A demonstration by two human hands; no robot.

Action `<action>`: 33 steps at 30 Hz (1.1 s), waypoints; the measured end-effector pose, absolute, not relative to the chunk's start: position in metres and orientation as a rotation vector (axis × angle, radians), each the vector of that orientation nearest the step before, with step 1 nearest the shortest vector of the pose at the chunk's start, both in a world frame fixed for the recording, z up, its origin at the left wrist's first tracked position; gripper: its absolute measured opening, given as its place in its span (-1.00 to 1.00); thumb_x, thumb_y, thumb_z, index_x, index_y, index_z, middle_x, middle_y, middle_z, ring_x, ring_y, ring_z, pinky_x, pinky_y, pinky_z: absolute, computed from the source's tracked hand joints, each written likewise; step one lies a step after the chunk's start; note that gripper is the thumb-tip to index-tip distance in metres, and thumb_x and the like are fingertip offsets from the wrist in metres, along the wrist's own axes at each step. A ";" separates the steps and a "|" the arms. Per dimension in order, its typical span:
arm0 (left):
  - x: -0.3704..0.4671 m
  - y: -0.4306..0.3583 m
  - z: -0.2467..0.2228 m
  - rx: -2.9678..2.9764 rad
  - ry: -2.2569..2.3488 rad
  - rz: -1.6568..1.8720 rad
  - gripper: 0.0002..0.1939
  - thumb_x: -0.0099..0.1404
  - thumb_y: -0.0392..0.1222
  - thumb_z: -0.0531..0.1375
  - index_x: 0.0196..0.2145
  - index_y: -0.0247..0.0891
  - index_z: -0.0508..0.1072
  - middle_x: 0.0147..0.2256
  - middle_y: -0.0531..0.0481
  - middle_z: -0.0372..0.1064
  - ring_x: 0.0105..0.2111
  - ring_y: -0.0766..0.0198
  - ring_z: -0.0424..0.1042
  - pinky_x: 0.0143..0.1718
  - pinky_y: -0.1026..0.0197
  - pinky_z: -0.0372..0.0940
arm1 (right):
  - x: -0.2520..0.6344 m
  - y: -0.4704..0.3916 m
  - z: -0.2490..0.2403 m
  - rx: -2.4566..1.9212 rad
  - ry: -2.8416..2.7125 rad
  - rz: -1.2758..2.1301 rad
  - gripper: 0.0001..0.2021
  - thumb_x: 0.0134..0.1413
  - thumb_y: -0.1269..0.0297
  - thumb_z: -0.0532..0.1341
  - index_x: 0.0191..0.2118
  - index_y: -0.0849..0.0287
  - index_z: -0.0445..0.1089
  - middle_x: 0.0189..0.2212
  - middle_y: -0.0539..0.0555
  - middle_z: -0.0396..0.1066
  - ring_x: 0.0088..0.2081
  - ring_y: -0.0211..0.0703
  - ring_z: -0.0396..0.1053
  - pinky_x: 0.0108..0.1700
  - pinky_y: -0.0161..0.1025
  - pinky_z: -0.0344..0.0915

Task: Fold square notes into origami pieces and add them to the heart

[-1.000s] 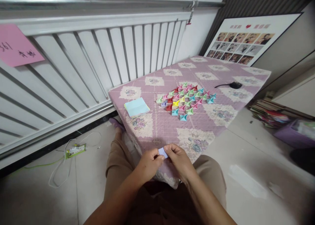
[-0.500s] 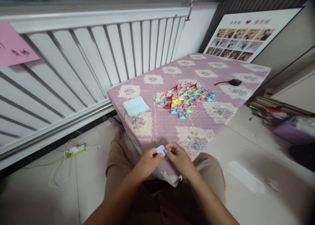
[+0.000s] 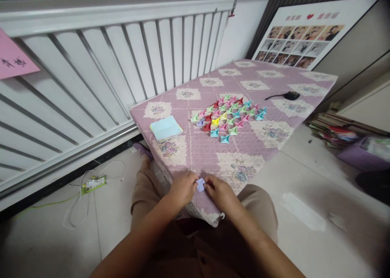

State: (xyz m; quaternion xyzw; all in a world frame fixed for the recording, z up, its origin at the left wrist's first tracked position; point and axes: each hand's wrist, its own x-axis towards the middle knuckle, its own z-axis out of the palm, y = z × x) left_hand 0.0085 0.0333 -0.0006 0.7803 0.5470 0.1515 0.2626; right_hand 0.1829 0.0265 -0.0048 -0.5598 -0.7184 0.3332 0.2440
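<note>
A small folded piece of lavender paper (image 3: 200,184) is held between my two hands over the near corner of the table. My left hand (image 3: 183,188) pinches its left edge between thumb and fingers. At its right edge, the thumb and fingers of my right hand (image 3: 219,190) are closed on it too. Beyond the hands, several small folded paper pieces (image 3: 224,116) in green, pink, red, yellow and blue stand in slanting rows. To their left lies a stack of square paper sheets (image 3: 166,128), light blue on top.
The table wears a purple floral cloth (image 3: 201,148). A black object with a cable (image 3: 291,95) lies at its far right. Behind is a white radiator (image 3: 146,59); a photo board (image 3: 298,38) leans at the back. A power strip (image 3: 94,184) with cables is on the floor.
Both hands have shifted their grip on the lavender paper, which now looks narrower and more diamond-shaped with crease lines. My right fingers have curled closer in. The view has tilted slightly.
</note>
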 end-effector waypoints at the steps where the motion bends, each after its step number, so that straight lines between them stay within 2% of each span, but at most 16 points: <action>1: 0.009 0.035 0.000 2.144 1.481 0.381 -0.87 0.27 -0.29 0.09 -0.24 -0.22 0.41 -0.25 -0.03 0.40 -0.21 0.20 0.35 -0.18 0.21 0.21 | 0.183 0.027 -0.006 -1.539 -1.998 0.858 -0.92 0.01 0.34 0.07 -0.38 0.11 0.30 -0.48 -0.01 0.36 -0.42 -0.19 0.32 -0.32 -0.26 0.19; 5: 0.008 0.043 0.001 2.206 1.479 0.257 -0.89 0.27 -0.26 0.10 -0.25 -0.21 0.41 -0.22 -0.04 0.37 -0.22 0.21 0.35 -0.21 0.22 0.21 | 0.184 0.034 -0.008 -1.548 -2.110 0.725 -0.92 -0.01 0.41 0.11 -0.37 0.13 0.32 -0.41 0.02 0.37 -0.35 -0.18 0.33 -0.26 -0.26 0.21; 13: 0.003 0.064 0.004 2.205 1.341 0.091 -0.89 0.23 -0.26 0.11 -0.29 -0.20 0.42 -0.29 0.00 0.38 -0.26 0.22 0.34 -0.25 0.24 0.19 | 0.189 0.047 -0.006 -1.431 -2.186 0.867 -0.88 -0.01 0.45 0.14 -0.33 0.14 0.37 -0.38 0.02 0.40 -0.35 -0.20 0.32 -0.27 -0.29 0.19; 22: 0.003 0.073 0.000 2.234 1.275 0.053 -0.92 0.21 -0.25 0.12 -0.31 -0.19 0.40 -0.30 0.03 0.36 -0.29 0.24 0.34 -0.30 0.26 0.17 | 0.193 0.055 -0.010 -1.397 -2.320 0.817 -0.92 0.03 0.45 0.16 -0.34 0.15 0.34 -0.38 0.03 0.39 -0.34 -0.19 0.32 -0.27 -0.29 0.20; 27: 0.000 0.066 0.004 2.311 1.264 0.049 -0.88 0.27 -0.28 0.06 -0.30 -0.18 0.39 -0.28 0.03 0.34 -0.29 0.25 0.33 -0.31 0.26 0.17 | 0.195 0.052 -0.015 -1.305 -2.474 0.597 -0.93 0.11 0.42 0.13 -0.32 0.16 0.35 -0.34 0.07 0.38 -0.28 -0.15 0.34 -0.23 -0.25 0.25; 33: 0.000 0.053 0.000 2.451 1.293 -0.014 -0.79 0.38 -0.21 -0.02 -0.24 -0.18 0.41 -0.22 -0.03 0.32 -0.26 0.22 0.32 -0.27 0.22 0.21 | 0.194 0.035 -0.022 -1.277 -2.524 0.269 -0.78 0.23 0.38 0.03 -0.36 0.13 0.39 -0.39 0.08 0.36 -0.29 -0.13 0.31 -0.22 -0.21 0.26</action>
